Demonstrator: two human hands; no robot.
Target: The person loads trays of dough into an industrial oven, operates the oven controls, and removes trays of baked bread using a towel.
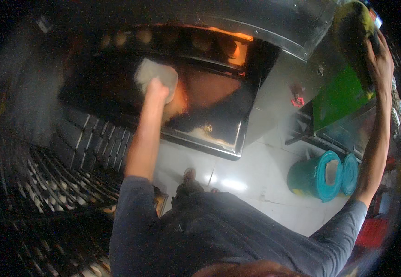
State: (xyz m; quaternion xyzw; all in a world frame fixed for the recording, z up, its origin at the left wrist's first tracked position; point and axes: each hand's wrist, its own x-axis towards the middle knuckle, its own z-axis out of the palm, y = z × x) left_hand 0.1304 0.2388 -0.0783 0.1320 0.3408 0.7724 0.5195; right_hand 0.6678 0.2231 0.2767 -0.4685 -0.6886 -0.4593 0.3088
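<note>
My left hand (158, 88) is out ahead over the lowered dark door of a lit oven (237, 51). It is closed on a pale folded cloth (147, 71), which covers most of the fingers. Inside the oven's glowing opening sit several round, bread-like pieces (145, 37). At the upper right my raised right hand (379, 60) grips a rounded yellow-and-dark thing (352, 34), soft-looking, whose kind I cannot make out. The oven door (214, 90) has a pale smear near its metal edge.
Dark racks (66, 184) holding several rows of pale pieces stand at my left. A teal lidded bucket (309, 175) is on the white tiled floor (246, 189) at the right. Beyond it are a green panel (341, 101) and a red crate (371, 231).
</note>
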